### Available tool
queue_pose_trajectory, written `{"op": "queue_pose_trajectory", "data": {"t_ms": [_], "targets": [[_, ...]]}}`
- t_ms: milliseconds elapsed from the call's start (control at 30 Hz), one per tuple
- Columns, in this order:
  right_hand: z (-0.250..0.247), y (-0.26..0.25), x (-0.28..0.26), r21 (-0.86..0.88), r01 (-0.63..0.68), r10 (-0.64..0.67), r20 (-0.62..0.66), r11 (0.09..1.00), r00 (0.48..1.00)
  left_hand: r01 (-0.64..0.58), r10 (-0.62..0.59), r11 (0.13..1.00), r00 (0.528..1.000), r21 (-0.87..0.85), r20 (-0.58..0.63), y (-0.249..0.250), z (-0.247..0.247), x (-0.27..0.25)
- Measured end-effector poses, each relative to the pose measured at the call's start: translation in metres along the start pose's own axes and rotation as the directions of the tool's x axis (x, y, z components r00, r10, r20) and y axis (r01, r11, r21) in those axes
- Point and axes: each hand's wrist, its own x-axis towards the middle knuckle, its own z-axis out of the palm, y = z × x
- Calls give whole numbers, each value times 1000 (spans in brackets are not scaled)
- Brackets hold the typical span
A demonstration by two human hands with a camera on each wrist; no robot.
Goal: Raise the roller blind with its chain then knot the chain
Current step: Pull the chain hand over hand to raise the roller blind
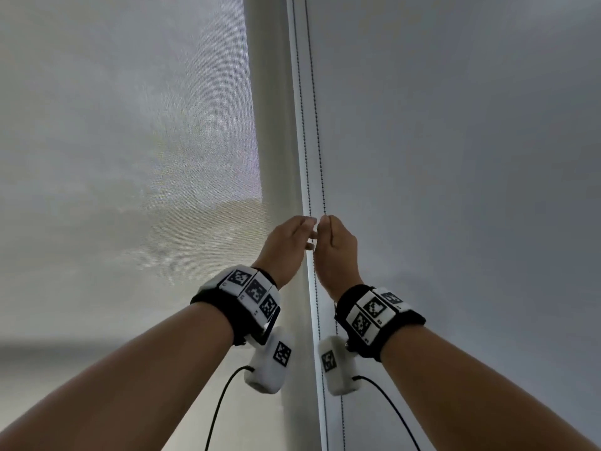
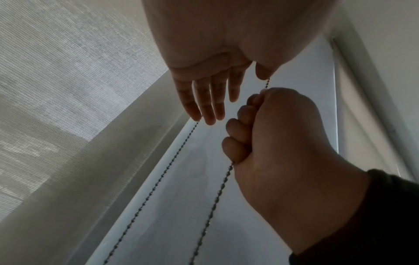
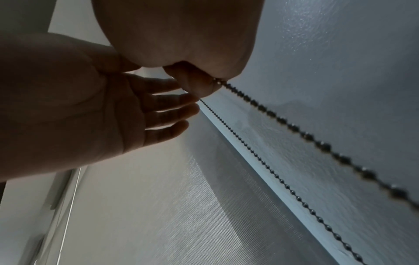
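Note:
A dark bead chain hangs in two strands, a left strand and a right strand, along the left edge of a grey roller blind. My right hand is raised and grips the right strand in a fist, with the chain running out of the fingers. My left hand is beside it at the same height. Its fingers are straight and slightly spread, their tips at the left strand; none curls round it. The left palm faces the right wrist view.
A pale pillar stands between the grey blind and a translucent mesh blind on the left. Both chain strands continue down past my wrists. Cables hang from the wrist cameras.

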Motion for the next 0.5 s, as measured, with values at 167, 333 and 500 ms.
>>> {"op": "queue_pose_trajectory", "data": {"t_ms": [167,333,500], "targets": [[2,3,-15,29,33,-34,33,999,999,-9,7,996,1000,-86,-20,11,4,1],[1,21,-38,-67,46,-44,27,997,999,23,-33,977,998,-211,-45,17,12,-3],[-6,34,-63,-151,-20,25,28,988,999,94,-111,934,993,-345,-31,19,24,-11]]}}
